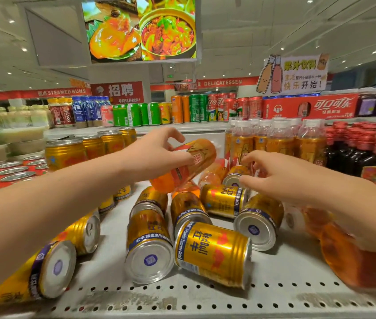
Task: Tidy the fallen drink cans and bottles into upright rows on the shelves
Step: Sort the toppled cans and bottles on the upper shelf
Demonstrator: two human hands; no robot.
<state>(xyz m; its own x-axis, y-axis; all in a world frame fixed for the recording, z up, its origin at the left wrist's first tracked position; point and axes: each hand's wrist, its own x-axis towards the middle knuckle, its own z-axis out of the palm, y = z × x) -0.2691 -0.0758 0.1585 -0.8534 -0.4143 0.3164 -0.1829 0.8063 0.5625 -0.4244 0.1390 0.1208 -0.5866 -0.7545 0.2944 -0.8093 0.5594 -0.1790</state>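
Fingers of the left hand (159, 153) wrap the tilted orange plastic drink bottle (189, 166) above the toppled gold metal cans (212, 252) — likely slick, full and heavy, best gripped mid-body. The right hand (281, 178) reaches in, fingers spread, empty.

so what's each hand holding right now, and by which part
The left hand grips a tilted orange drink bottle around its upper body, lifted above the fallen cans. The right hand holds nothing, fingers spread.
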